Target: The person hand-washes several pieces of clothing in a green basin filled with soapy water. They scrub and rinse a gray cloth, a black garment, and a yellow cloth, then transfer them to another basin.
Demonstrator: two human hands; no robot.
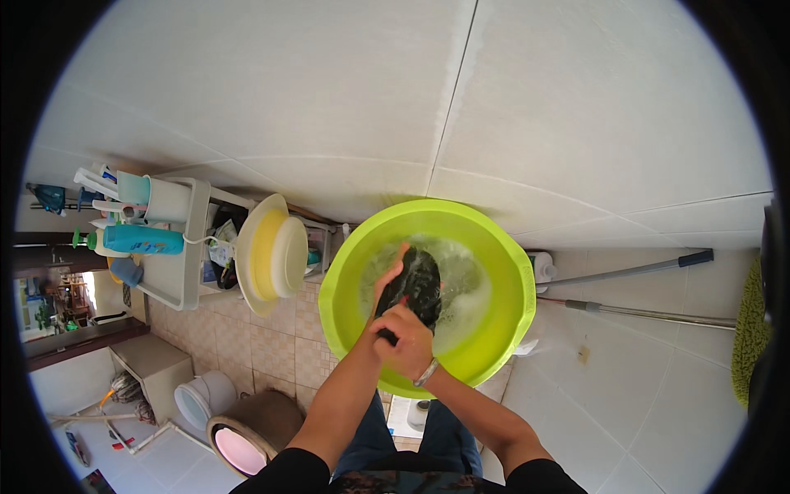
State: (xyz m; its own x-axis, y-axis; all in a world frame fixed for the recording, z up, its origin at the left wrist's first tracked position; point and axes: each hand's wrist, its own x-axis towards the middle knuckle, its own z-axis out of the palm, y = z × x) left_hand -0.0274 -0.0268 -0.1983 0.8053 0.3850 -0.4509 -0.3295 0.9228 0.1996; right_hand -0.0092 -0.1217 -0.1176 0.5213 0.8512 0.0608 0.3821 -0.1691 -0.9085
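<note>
A wet black cloth (421, 284) is bunched up over the soapy water in a large lime-green basin (354, 239). My left hand (390, 284) reaches under its left side, with fingers showing along that edge; most of this hand is covered by the cloth. My right hand (409, 337) is closed on the near end of the cloth, and a dark bit of it pokes out beside the thumb. The right hand lies across my left wrist. A metal band (426, 373) circles the right wrist. White foam floats around the cloth.
Left of the basin, a grey shelf (197, 247) carries bottles and cups. Beside it are a cream-and-yellow basin (262, 255), a white bucket (202, 395) and a brown tub (280, 420). Two poles (650, 313) lean at the right. A tiled wall (329, 99) rises behind.
</note>
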